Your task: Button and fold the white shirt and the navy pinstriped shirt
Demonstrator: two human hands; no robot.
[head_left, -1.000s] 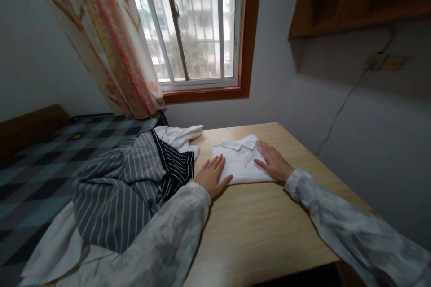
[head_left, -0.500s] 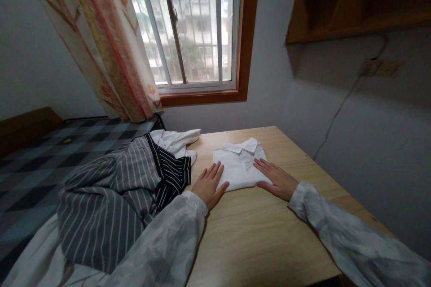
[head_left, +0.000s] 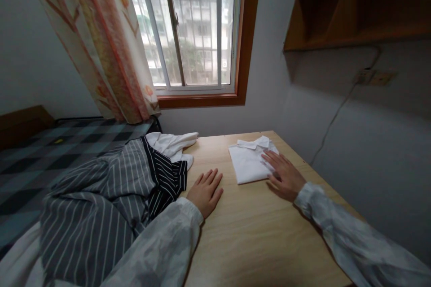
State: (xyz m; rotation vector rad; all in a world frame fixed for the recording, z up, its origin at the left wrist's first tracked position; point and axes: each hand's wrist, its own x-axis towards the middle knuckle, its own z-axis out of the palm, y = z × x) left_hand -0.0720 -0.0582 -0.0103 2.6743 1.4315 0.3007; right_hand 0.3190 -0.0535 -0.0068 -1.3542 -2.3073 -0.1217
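Note:
A white collared shirt (head_left: pixel 249 166), folded into a small rectangle, lies on the wooden table with its collar toward the window. My right hand (head_left: pixel 284 175) rests over the shirt's right side, fingers stretched out and thumb at its near edge. Flat on the bare wood, left of the shirt and apart from it, my left hand (head_left: pixel 206 193) has its fingers extended and holds nothing. Beside it on the left is a heap of grey and black striped clothing (head_left: pixel 111 197), with a white garment (head_left: pixel 171 144) behind.
The light wooden table (head_left: pixel 242 233) reaches to the wall under the window (head_left: pixel 195 31). A bed with a checked cover (head_left: pixel 27 175) adjoins it on the left. On the right wall hang a wooden shelf (head_left: pixel 323 40) and a cable (head_left: pixel 332 125).
The folded shirt has slid to the right across the table, along with my right hand. My left hand has come off the shirt and now lies on the wood.

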